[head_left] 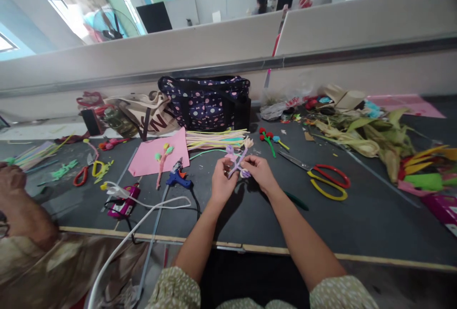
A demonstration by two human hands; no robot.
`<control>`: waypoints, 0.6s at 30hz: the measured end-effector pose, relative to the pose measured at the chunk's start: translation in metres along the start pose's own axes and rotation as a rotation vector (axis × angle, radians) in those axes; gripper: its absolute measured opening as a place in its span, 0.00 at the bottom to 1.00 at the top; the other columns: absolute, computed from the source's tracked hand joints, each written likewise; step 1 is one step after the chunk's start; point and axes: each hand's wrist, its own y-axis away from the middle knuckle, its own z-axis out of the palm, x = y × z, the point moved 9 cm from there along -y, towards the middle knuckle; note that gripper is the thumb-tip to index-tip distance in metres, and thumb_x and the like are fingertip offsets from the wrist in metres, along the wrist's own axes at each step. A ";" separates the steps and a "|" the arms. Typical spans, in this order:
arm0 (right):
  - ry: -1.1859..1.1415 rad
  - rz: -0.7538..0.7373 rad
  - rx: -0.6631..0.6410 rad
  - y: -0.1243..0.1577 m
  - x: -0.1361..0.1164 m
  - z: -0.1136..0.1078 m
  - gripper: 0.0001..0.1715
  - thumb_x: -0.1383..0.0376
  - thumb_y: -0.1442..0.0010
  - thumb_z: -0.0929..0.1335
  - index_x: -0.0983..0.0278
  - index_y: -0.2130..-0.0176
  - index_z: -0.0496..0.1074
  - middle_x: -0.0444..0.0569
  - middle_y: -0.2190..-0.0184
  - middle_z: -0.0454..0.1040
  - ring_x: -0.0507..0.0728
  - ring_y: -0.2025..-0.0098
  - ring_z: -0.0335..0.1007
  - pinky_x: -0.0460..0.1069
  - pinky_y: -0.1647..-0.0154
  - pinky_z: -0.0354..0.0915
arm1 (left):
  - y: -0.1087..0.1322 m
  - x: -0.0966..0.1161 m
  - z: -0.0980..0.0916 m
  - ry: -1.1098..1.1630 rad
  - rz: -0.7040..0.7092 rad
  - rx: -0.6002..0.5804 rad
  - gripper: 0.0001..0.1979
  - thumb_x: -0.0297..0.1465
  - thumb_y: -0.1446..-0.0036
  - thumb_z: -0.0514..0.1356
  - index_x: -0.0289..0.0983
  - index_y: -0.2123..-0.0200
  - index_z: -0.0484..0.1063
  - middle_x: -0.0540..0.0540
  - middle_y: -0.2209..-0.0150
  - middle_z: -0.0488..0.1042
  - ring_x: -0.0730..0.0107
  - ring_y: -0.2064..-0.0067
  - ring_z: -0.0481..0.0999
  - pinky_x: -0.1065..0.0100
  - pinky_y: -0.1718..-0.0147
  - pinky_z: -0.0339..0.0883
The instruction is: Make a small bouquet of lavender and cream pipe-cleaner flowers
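Both my hands hold a purple pipe-cleaner flower sprig [237, 162] above the dark tabletop. My left hand [223, 181] pinches its lower stem, and my right hand [262, 174] grips it from the other side with curled fingers. The sprig branches at the top, with a pale peach bloom and lilac blooms; one more lilac bloom shows by my right fingertips. Behind it lies a bundle of pastel pipe cleaners [214, 139]. A red-and-blue pipe-cleaner flower [267, 140] with a green stem rests beyond my right hand.
Large scissors [327, 178] with red and yellow handles lie to the right. A blue glue gun [179, 176], a pink sheet [143, 155] and a magenta power strip [123, 202] with a white cord sit left. A patterned bag [207, 104] stands behind. A co-worker's hand [12, 180] is far left.
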 end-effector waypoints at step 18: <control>-0.218 0.219 -0.104 0.011 0.010 0.018 0.14 0.58 0.58 0.76 0.64 0.75 0.74 0.40 0.80 0.70 0.47 0.79 0.58 0.44 0.77 0.52 | 0.017 0.044 -0.005 -0.450 0.536 0.113 0.12 0.23 0.42 0.54 0.38 0.58 0.74 0.43 0.61 0.70 0.68 0.61 0.72 0.69 0.63 0.67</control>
